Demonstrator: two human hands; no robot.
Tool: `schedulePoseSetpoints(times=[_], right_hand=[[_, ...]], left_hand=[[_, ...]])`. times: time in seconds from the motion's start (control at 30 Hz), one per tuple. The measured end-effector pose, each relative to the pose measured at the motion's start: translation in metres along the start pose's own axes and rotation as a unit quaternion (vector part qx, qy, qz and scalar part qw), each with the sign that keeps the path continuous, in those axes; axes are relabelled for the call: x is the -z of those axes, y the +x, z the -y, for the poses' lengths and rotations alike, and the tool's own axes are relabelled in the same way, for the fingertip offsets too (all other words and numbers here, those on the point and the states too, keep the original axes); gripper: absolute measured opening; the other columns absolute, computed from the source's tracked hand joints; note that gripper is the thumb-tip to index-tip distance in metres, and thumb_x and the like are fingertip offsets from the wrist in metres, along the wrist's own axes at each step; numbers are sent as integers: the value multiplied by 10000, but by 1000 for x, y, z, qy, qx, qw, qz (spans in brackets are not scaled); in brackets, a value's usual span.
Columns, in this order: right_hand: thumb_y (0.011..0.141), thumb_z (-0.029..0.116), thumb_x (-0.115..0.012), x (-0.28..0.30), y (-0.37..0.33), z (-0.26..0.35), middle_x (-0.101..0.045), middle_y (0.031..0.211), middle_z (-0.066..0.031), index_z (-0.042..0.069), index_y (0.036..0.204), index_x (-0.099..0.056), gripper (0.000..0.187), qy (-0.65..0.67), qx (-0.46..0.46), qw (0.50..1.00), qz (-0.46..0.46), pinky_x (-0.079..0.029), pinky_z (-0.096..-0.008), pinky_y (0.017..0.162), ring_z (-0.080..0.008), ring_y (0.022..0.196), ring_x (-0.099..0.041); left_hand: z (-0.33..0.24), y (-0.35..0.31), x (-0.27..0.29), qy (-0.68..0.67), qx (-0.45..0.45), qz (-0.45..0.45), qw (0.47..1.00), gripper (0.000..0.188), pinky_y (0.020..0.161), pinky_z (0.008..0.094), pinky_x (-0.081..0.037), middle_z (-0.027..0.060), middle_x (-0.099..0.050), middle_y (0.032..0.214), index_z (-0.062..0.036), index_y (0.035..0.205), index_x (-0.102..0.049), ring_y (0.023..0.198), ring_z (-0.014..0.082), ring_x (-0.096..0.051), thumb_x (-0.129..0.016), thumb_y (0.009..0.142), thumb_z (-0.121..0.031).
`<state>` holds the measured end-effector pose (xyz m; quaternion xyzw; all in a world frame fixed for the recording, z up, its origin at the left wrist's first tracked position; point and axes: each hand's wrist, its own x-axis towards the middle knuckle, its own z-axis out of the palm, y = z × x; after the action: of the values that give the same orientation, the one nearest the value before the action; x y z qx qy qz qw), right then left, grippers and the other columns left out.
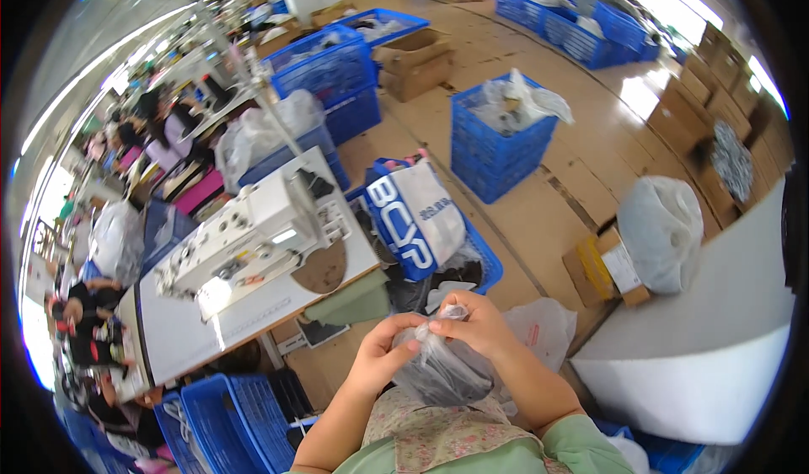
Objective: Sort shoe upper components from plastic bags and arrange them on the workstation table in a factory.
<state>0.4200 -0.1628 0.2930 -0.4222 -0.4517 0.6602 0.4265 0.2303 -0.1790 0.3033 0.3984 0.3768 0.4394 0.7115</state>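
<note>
Both of my hands meet at the gathered neck of a clear plastic bag (442,373) with dark contents, held in front of my flowered apron. My left hand (389,348) pinches the gathered plastic from the left, thumb and fingers closed on it. From the right, my right hand (468,322) grips the twisted top between thumb and fingers. The bag's full part hangs below my fingers. What the dark contents are I cannot make out through the plastic. Behind my right wrist lies a larger, pale plastic bag (543,326) with red print.
To the left stands a white sewing machine (253,238) on its table (202,339). Ahead, a blue crate (484,259) holds a white and blue bag (417,217). Stacked blue crates (497,154) stand farther off. A white surface (699,331) is at right, beside an opened carton (602,267).
</note>
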Motion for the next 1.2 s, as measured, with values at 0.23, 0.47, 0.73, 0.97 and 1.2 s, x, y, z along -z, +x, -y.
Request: schedulePoseSetpoints(times=[0.23, 0.47, 0.73, 0.97, 1.2], right_hand=[[746, 171, -766, -59, 30, -7, -547, 686, 32, 48, 757, -575, 228, -235, 66, 963, 116, -362, -204, 495, -33, 593, -476], [750, 206, -720, -161, 64, -3, -601, 725, -85, 43, 862, -595, 233, -338, 132, 898, 249, -447, -292, 561, -188, 604, -563], [710, 208, -654, -257, 115, -38, -620, 777, -129, 65, 842, -617, 198, -460, 160, 777, 398, -483, -388, 613, -318, 680, -604], [689, 218, -675, -301, 169, -78, -627, 771, -113, 82, 818, -626, 193, -411, -19, 822, 394, -480, -346, 590, -287, 683, -615], [708, 242, -659, -369, 204, -77, -638, 809, -101, 86, 859, -632, 219, -357, 181, 749, 527, -492, -358, 645, -284, 734, -622]], left_hand=[[-29, -42, 59, 302, -97, -48, 947, 185, 697, 246, -449, 47, -629, 929, -32, 915, -580, 788, 111, -562, -689, 767, -53], [-54, -95, 132, 452, -12, -138, 881, 216, 535, 283, -438, 48, -603, 870, -78, 889, -572, 608, 183, -541, -703, 749, -176], [-38, -138, 218, 405, -42, -176, 896, 147, 555, 352, -458, 59, -581, 873, -96, 833, -539, 629, 238, -587, -646, 784, -185], [-39, -143, 264, 372, -89, -288, 878, 151, 508, 297, -430, 55, -576, 876, -91, 868, -561, 606, 181, -551, -656, 795, -183], [-61, -162, 290, 396, -36, -419, 817, 183, 498, 283, -422, 43, -573, 821, -96, 892, -587, 566, 147, -523, -688, 769, -187]])
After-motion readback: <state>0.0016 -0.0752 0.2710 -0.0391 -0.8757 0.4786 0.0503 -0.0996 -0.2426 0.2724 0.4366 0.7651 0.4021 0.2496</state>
